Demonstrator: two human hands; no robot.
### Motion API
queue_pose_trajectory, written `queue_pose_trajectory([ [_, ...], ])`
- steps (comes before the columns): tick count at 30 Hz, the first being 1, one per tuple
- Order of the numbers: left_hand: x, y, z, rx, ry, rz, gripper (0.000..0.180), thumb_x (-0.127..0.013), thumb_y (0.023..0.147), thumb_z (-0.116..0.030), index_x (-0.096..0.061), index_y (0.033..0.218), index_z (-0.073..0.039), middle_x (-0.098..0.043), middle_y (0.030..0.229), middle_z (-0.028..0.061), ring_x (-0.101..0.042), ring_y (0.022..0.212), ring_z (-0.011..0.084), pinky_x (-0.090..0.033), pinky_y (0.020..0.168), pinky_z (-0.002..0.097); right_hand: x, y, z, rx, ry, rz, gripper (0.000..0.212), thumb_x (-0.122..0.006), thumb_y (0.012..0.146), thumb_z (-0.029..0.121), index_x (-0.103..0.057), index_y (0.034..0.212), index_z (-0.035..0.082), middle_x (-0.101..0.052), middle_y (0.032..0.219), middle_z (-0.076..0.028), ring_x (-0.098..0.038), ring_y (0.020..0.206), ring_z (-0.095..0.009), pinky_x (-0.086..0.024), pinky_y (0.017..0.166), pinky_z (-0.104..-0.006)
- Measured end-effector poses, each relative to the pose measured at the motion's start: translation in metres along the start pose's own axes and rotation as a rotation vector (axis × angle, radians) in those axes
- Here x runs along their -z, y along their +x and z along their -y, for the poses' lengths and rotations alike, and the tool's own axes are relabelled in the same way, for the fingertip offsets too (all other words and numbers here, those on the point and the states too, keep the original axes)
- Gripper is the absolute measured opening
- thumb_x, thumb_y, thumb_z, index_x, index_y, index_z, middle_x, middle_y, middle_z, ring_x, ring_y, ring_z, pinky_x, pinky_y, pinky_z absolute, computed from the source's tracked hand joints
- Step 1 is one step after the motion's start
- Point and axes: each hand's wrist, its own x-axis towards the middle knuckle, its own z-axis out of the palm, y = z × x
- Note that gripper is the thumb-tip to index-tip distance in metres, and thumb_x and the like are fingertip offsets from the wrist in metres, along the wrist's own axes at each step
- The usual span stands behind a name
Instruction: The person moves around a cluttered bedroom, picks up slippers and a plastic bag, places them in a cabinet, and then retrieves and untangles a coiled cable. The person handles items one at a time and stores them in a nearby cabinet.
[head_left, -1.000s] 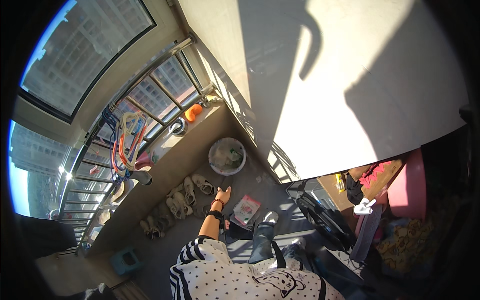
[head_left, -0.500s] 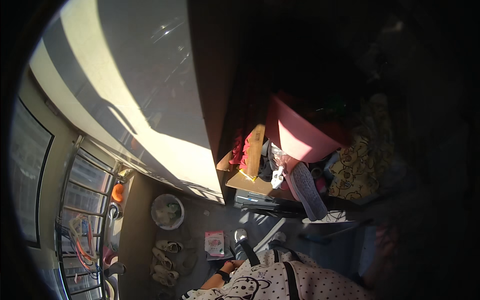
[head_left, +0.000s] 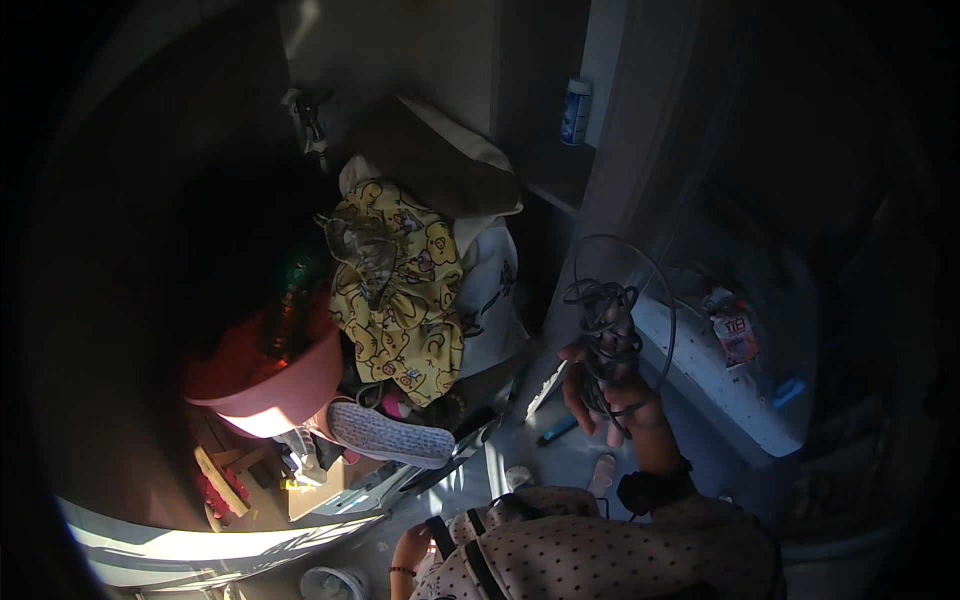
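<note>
My right hand [head_left: 630, 395] is raised right of centre, its fingers closed around a tangled bundle of thin dark cable [head_left: 605, 310]. One loose loop of the cable sweeps out to the right, and strands hang about the palm. A dark band circles that wrist. At the lower edge, my left hand [head_left: 412, 545] is low beside my dotted apron [head_left: 600, 545]; its fingers are hidden by the cloth. A thin red bracelet shows on the left wrist.
A pink basin [head_left: 290, 390], a yellow patterned cloth [head_left: 405, 290] and a grey slipper [head_left: 390, 435] crowd the cabinet on the left. A blue-white bottle [head_left: 575, 112] stands on a shelf. A packet [head_left: 735, 330] lies on a pale surface to the right. A white bucket [head_left: 335, 583] stands below.
The view has swung right, bringing the shelf and pale surface into sight. My right hand now shows plainly, raised with the cable. My left hand appears farther toward the lower left.
</note>
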Motion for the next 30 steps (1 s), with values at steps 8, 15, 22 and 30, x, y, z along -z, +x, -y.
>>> queue_pose_trajectory([
  [8,0.002,0.086,-0.06,0.322,-0.219,0.375,0.052,-0.063,0.083,-0.019,-0.047,0.127,0.004,-0.069,0.098,0.0122,-0.066,0.093,0.0207,-0.052,0.08,0.0303,0.069,-0.039,0.067,-0.075,0.083,0.099,0.066,-0.062,0.076,0.014,-0.036,0.135,0.0,-0.06,0.09,-0.021,-0.058,0.053,-0.019,-0.046,0.043,-0.025],
  [15,0.006,0.187,-0.182,-0.197,-0.115,0.418,0.039,-0.053,0.087,-0.013,-0.049,0.125,-0.002,-0.062,0.115,0.0154,-0.059,0.108,0.0272,-0.047,0.089,0.0347,0.065,-0.128,0.065,-0.23,-0.725,-0.909,0.047,-0.065,0.078,0.013,-0.049,0.12,0.0,-0.06,0.085,-0.006,-0.056,0.071,-0.01,-0.044,0.058,-0.025],
  [22,-0.042,0.25,-0.347,-0.377,-0.682,1.073,0.077,-0.065,0.086,-0.016,-0.016,0.145,-0.005,-0.035,0.144,0.0146,-0.034,0.133,0.0262,-0.029,0.108,0.0384,0.029,-0.217,0.058,-0.456,-0.776,-1.432,0.041,-0.066,0.078,0.014,-0.049,0.113,0.001,-0.057,0.076,-0.008,-0.057,0.058,-0.014,-0.049,0.055,-0.0303],
  [30,-0.156,0.229,-0.512,-0.367,-0.632,1.208,0.039,-0.042,0.099,-0.028,-0.048,0.122,0.003,-0.057,0.119,0.0124,-0.053,0.114,0.0208,-0.041,0.096,0.0318,0.008,-0.307,0.085,-0.078,-0.998,-1.655,0.051,-0.071,0.076,0.011,-0.046,0.118,-0.003,-0.062,0.092,-0.012,-0.06,0.081,-0.018,-0.048,0.071,-0.0307],
])
